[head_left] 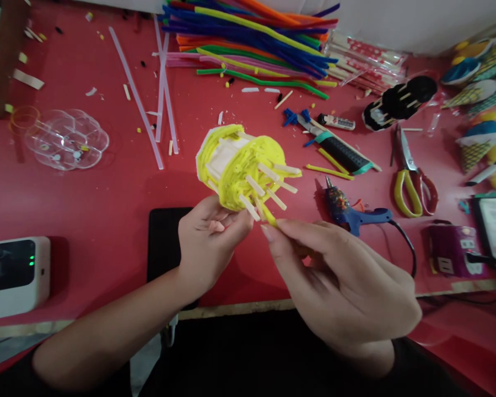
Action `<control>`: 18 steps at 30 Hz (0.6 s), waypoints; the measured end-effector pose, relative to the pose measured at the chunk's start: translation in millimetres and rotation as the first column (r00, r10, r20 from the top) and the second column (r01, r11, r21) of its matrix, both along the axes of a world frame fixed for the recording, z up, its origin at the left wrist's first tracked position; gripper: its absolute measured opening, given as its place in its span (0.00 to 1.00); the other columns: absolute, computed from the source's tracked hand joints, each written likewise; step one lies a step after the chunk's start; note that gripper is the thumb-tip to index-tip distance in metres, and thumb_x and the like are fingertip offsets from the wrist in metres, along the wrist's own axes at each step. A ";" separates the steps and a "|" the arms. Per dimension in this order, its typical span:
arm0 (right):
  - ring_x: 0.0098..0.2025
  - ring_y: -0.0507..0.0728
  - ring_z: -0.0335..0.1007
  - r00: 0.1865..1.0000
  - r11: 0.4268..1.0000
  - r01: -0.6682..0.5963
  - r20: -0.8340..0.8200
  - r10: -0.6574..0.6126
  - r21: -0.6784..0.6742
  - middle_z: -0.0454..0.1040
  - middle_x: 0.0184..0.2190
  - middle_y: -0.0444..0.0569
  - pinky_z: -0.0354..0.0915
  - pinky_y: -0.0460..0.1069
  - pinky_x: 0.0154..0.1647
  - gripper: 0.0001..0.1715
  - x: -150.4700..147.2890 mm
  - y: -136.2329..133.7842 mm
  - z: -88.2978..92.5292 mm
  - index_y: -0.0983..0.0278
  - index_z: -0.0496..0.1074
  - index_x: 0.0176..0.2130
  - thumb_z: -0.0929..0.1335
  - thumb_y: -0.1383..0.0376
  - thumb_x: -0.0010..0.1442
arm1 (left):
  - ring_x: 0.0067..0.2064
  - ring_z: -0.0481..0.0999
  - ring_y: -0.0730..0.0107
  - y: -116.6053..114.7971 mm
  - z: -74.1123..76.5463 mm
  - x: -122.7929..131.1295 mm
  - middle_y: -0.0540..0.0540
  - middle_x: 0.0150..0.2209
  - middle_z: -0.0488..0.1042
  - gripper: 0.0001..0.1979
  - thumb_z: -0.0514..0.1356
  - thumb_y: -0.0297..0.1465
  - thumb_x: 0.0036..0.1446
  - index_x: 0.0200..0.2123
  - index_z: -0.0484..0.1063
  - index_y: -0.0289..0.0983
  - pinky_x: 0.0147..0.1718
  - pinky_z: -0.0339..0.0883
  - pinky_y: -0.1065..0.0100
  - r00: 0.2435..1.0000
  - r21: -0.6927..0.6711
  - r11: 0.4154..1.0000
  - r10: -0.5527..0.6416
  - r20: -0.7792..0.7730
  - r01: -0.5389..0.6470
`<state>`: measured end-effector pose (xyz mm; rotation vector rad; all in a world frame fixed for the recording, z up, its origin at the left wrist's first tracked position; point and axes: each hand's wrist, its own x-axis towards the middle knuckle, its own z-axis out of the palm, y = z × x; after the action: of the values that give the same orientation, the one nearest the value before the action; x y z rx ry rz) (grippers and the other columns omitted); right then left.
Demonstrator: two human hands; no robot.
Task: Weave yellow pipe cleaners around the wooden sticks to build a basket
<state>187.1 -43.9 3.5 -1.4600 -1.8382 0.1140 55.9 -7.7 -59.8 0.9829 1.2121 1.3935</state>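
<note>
A small basket (235,162) woven from yellow pipe cleaner around pale wooden sticks is held tilted above the red table (107,209), its stick ends pointing to the right. My left hand (209,242) is closed on its lower edge from below. My right hand (339,275) pinches the loose yellow pipe cleaner end (269,216) among the protruding sticks.
A pile of coloured pipe cleaners (256,38) lies at the back. A blue glue gun (351,212), yellow-handled scissors (409,176), a craft knife (339,151), clear glue sticks (136,99), a clear plastic tray (66,138), a white device (14,275) and a black phone (163,242) surround the hands.
</note>
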 end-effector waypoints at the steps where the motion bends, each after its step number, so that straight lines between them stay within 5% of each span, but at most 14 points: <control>1: 0.22 0.47 0.73 1.000 1.000 -0.006 0.002 0.006 0.015 0.81 0.25 0.39 0.74 0.43 0.30 0.08 -0.1 0.9 -0.9 0.60 0.77 0.37 0.77 0.71 0.61 | 0.22 0.74 0.76 0.4 0.7 0.2 0.54 0.21 0.77 0.07 0.74 0.27 0.47 0.27 0.80 0.39 0.23 0.69 0.76 1.000 -0.004 1.000 0.002 -0.005 -0.002; 12: 0.22 0.48 0.70 0.985 0.982 0.116 0.111 -0.133 0.150 0.75 0.22 0.39 0.72 0.43 0.30 0.11 2.2 10.6 -10.7 0.60 0.74 0.37 0.75 0.75 0.59 | 0.24 0.74 0.75 -0.3 0.2 1.3 0.53 0.23 0.79 0.04 0.71 0.27 0.50 0.29 0.81 0.41 0.27 0.71 0.72 0.999 0.002 0.999 -0.034 0.025 0.034; 18: 0.24 0.50 0.71 0.996 0.979 -0.008 0.086 -0.009 0.203 0.77 0.24 0.42 0.73 0.46 0.29 0.10 3.3 12.4 -17.5 0.62 0.77 0.37 0.75 0.76 0.60 | 0.25 0.74 0.74 -1.7 -0.7 0.4 0.54 0.21 0.75 0.05 0.72 0.29 0.51 0.28 0.79 0.40 0.27 0.70 0.72 0.999 -0.019 0.999 -0.029 0.017 0.029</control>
<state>190.4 -31.5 -14.0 -1.3404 -1.8589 -0.1369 56.4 -9.4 -60.5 0.9706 1.1926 1.3627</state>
